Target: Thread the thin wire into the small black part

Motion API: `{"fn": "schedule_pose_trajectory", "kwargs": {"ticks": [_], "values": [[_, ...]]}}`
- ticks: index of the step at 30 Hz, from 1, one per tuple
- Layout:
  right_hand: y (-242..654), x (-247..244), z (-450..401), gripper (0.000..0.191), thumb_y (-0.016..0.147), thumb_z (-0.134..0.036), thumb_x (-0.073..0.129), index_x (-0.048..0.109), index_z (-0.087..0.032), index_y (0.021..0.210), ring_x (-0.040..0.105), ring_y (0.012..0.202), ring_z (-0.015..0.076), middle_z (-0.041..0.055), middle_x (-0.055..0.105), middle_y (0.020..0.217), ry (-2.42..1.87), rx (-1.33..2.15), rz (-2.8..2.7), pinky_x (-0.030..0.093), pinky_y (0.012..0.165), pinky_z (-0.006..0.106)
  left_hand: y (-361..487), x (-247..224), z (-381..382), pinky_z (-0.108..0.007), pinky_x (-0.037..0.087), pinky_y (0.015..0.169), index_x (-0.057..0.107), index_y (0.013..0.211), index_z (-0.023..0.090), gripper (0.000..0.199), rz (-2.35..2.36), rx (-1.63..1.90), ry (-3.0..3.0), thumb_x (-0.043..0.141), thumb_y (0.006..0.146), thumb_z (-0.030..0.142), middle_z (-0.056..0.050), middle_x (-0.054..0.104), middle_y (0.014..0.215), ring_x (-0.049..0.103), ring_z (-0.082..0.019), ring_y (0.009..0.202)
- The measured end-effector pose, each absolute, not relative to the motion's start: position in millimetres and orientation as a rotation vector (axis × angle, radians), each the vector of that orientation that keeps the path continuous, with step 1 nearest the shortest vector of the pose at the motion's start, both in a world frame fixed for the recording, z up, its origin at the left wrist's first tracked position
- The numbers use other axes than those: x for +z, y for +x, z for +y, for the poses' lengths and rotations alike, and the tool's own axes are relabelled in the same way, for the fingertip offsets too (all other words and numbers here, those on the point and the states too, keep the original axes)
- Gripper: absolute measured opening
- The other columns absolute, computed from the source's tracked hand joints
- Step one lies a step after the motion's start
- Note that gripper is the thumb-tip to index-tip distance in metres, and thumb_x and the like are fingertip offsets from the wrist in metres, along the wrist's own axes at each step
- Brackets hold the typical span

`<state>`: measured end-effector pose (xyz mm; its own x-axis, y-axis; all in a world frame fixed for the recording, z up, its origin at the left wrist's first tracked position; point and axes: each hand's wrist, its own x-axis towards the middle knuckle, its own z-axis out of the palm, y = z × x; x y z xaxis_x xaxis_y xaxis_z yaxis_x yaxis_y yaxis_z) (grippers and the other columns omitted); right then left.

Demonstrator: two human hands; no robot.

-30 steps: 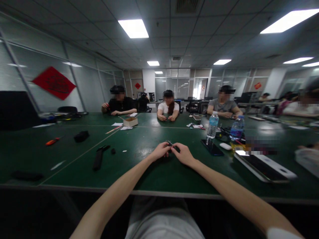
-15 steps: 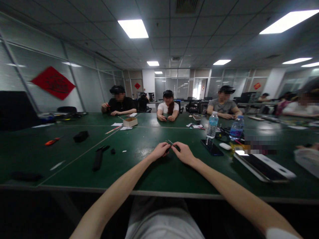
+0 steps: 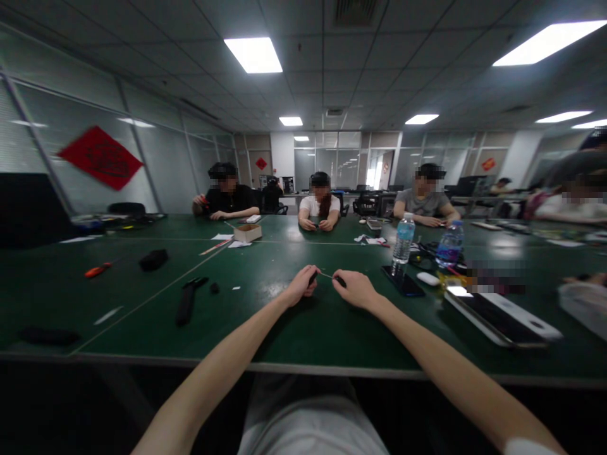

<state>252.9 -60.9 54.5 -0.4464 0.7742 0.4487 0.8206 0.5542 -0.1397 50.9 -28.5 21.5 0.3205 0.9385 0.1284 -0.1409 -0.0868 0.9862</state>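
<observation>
Above the green table [image 3: 265,328], my left hand [image 3: 301,285] is closed around a small black part [image 3: 313,277], mostly hidden by the fingers. Opposite it, my right hand [image 3: 355,289] grips a dark-handled tool with a thin metal shaft, which looks like a screwdriver [image 3: 326,275]. The shaft spans the gap toward the black part; whether its tip touches cannot be made out.
On the left lie a black T-shaped piece [image 3: 187,302], a black block [image 3: 153,260] and an orange-handled screwdriver [image 3: 98,270]. To the right are a phone [image 3: 403,282], water bottles [image 3: 404,240] and a white device [image 3: 502,316]. Several people sit around, one across [image 3: 320,205].
My hands have moved apart from near contact. The thin shaft now lies almost level between them, and the black part in my left hand shows more clearly.
</observation>
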Motion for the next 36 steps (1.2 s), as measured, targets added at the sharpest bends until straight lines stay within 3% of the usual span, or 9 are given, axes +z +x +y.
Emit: {"fn": "schedule_pose_trajectory", "kwargs": {"ticks": [13,36], "values": [[251.0,49.4,-61.3,0.024,0.088,-0.036,0.046,0.060,-0.023,0.102,0.056,0.082,0.0157,0.0047,0.061,0.090,-1.044,-0.055,-2.324,0.039,0.076,0.026,46.5,23.7,-27.4,-0.015,0.014,0.034,0.049,0.086,0.018,0.032,0.748,1.107,1.286,0.041,0.082,0.048,0.008,0.034,0.043,0.024,-0.005,0.030],[249.6,48.7,-63.6,0.026,0.088,-0.041,0.045,0.061,-0.028,0.104,0.057,0.080,0.0176,0.0046,0.062,0.089,-1.087,-0.113,-2.320,0.039,0.069,0.026,44.3,30.4,-32.6,-0.018,0.013,0.035,0.052,0.086,0.016,0.035,0.706,1.003,1.222,0.037,0.086,0.047,0.009,0.027,0.038,0.021,-0.006,0.028]]}}
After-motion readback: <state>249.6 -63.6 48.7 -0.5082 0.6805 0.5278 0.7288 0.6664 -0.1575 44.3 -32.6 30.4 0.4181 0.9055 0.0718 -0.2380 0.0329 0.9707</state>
